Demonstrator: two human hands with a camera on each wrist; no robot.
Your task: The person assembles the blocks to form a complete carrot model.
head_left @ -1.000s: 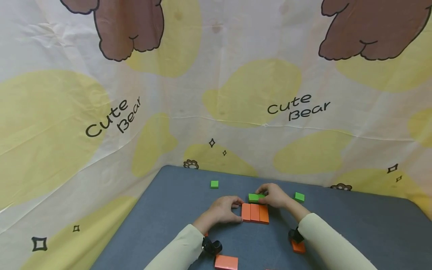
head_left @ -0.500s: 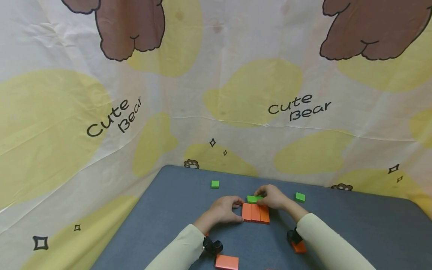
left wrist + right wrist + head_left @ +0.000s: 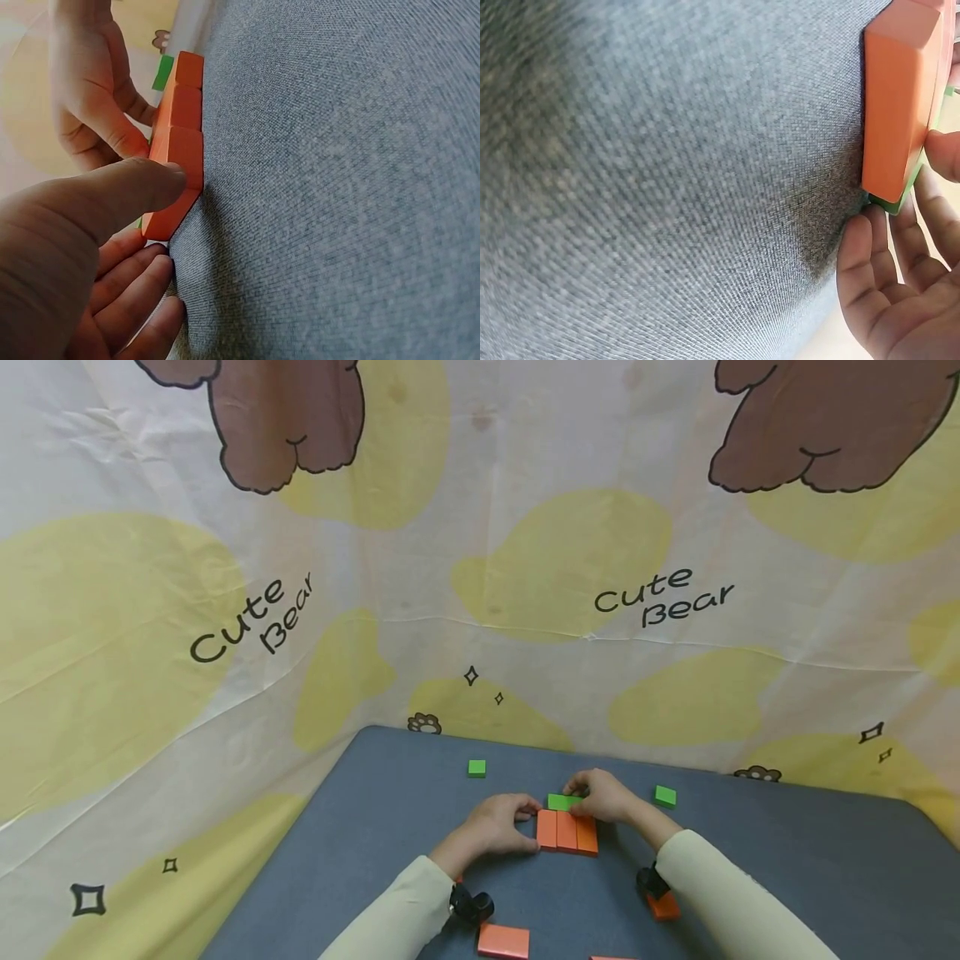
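Three orange blocks (image 3: pixel 567 832) lie side by side on the table in the head view. My left hand (image 3: pixel 495 825) grips the leftmost one between thumb and fingers; in the left wrist view the thumb (image 3: pixel 154 184) presses the near end of that orange block (image 3: pixel 184 150). Right behind the row sits a green block (image 3: pixel 561 802), pinched at its right part by my right hand (image 3: pixel 607 795). From the right wrist, the green block (image 3: pixel 889 205) shows at the far end of the rightmost orange block (image 3: pixel 891 124), mostly hidden behind it, with fingertips right beside it.
Small green blocks lie at the back left (image 3: pixel 477 768) and right (image 3: pixel 665 796). Nearer are an orange block (image 3: pixel 503 941), another orange block (image 3: pixel 663 907) by the right wrist camera, and an orange edge (image 3: pixel 613 957) at the frame bottom. A printed curtain (image 3: pixel 525 693) hangs behind the table.
My right hand has shifted the green block slightly left along the back of the orange row. The left hand and the orange blocks have stayed in place.
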